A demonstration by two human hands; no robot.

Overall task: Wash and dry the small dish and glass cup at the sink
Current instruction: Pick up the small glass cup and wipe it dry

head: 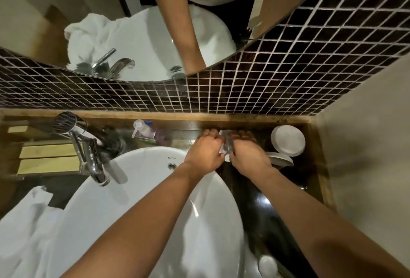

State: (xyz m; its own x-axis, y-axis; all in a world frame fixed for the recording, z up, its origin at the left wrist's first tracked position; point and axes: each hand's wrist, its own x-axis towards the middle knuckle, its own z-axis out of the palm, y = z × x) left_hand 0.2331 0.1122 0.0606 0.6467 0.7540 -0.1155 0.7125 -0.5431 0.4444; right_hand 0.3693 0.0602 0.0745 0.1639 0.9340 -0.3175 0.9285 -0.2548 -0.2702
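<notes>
Both my hands meet over the dark counter just right of the white sink (142, 189). Between them is a clear glass cup (227, 145), mostly hidden by fingers. My left hand (205, 152) wraps its left side and my right hand (248, 153) wraps its right side. A bit of white, perhaps cloth or paper, shows at the cup's far edge. To the right, small white dishes (288, 140) lean against the counter's back corner, with another dish (280, 159) lying below them.
A chrome faucet (93, 162) reaches over the sink's left rim. A hair dryer (66, 123) and a pump bottle (142, 130) stand at the back. A white towel (26, 229) lies at lower left. Tiled wall and mirror rise behind.
</notes>
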